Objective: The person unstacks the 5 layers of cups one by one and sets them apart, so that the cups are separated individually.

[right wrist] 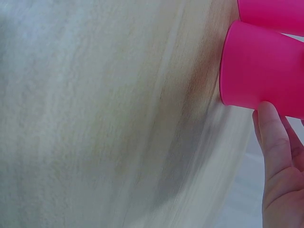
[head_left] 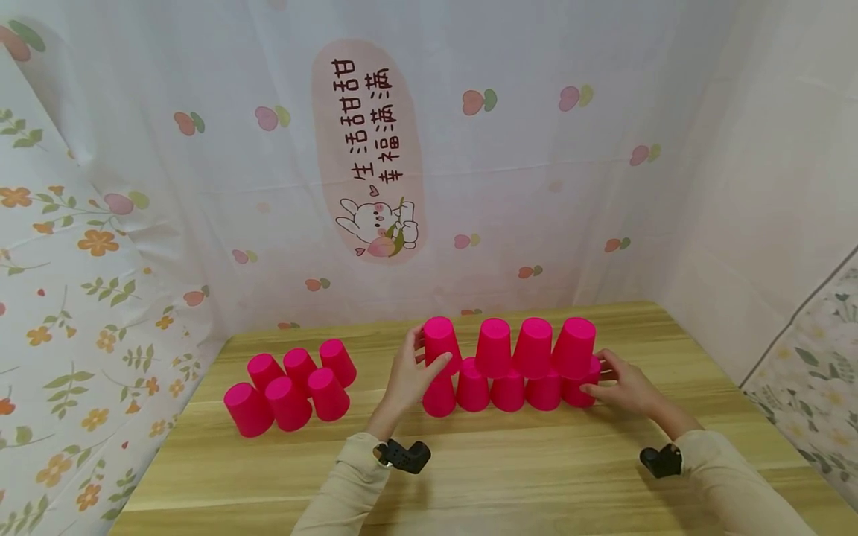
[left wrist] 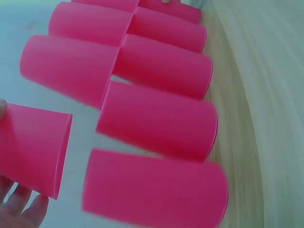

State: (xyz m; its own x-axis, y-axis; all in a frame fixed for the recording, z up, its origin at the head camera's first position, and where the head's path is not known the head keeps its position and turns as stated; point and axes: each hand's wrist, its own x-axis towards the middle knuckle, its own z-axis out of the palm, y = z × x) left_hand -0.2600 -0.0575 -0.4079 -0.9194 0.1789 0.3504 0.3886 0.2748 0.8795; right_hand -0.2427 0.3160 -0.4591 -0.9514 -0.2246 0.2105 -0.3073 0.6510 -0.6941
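My left hand point(head_left: 409, 380) holds an upside-down pink cup point(head_left: 441, 344), thumb on its near side and fingers behind. In the left wrist view, this held cup point(left wrist: 33, 147) hangs just above the base of the leftmost bottom cup point(left wrist: 154, 190), with a gap between them. Several upside-down cups form the bottom row, and three more cups point(head_left: 533, 348) stand upside down on top of it. My right hand point(head_left: 626, 387) grips the rightmost bottom cup point(head_left: 578, 391), thumb in front and fingers behind. Its thumb lies against that cup's side point(right wrist: 263, 71) in the right wrist view.
Left of the row stands a group of several upside-down pink cups point(head_left: 288, 406) on the wooden table point(head_left: 509, 476). A printed cloth point(head_left: 536, 186) hangs behind the table, with more cloth at both sides. Black wrist cameras point(head_left: 405, 455) are strapped to both wrists.
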